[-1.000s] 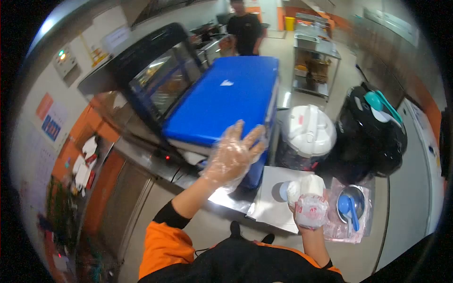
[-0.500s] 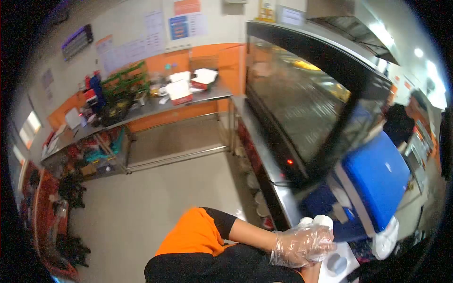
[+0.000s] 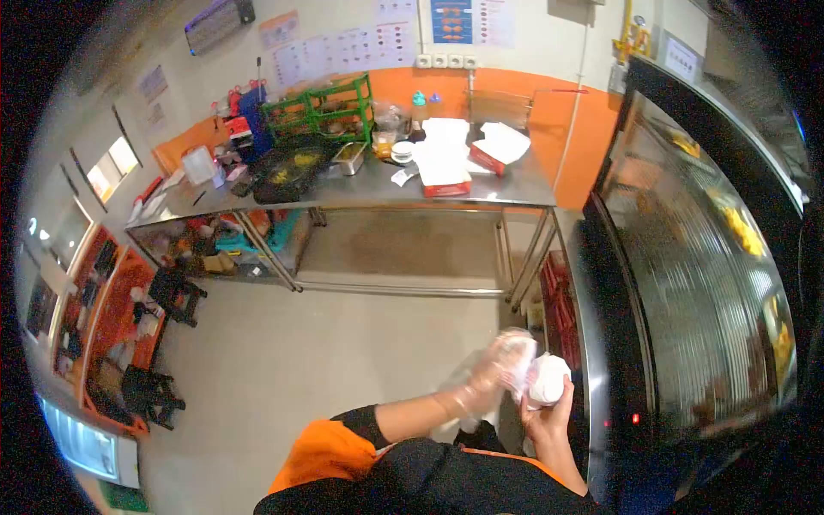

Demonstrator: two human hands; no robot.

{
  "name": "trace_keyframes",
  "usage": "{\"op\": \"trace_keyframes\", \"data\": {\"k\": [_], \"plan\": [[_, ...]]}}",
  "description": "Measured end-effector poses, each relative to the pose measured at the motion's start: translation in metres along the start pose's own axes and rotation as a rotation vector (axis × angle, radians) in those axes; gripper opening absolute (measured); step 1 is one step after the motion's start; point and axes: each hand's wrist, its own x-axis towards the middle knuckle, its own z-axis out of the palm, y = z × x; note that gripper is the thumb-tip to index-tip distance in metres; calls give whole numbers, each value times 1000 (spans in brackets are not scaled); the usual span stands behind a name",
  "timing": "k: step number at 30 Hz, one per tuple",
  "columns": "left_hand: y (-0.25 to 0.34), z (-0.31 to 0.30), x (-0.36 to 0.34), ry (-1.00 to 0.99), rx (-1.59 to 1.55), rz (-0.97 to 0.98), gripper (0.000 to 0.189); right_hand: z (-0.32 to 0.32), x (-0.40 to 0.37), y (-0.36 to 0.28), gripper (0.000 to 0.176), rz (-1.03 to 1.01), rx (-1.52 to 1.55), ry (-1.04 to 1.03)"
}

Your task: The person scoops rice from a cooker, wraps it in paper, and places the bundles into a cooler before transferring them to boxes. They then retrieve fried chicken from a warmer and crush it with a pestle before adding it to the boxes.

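My left hand (image 3: pixel 487 378), in a clear plastic glove, closes around a white wrapped bundle (image 3: pixel 520 354) with faint reddish marks; motion blurs its edges. My right hand (image 3: pixel 551 419), with no glove visible, grips a rounder white wrapped bundle (image 3: pixel 549 383) from below and from the side. The two bundles are side by side in front of my body, above the floor. What is inside the wrappings does not show.
Ahead stands a steel table (image 3: pixel 360 190) with open white-and-red boxes (image 3: pixel 445 163), a green rack (image 3: pixel 330 112) and a black tray (image 3: pixel 287 172). A glass display case (image 3: pixel 687 283) rises on my right. Black stools (image 3: pixel 176 296) stand at the left.
My view has swung right to left, away from the blue cool box and toward the steel table. Both hands now hold white bundles in front of me; the right hand has come into view.
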Motion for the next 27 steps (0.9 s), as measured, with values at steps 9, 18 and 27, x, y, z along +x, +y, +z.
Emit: {"op": "trace_keyframes", "data": {"k": [9,18,27], "plan": [[102,-157,177,549,-786,-170,30,138,229,-77,59,167,-255,33],[143,-270,387,449,116,30,41,295,422,-134,58,53,-407,-208],[13,-486,568,335,990,-330,63,409,632,-184,69,-167,-581,-164]]}}
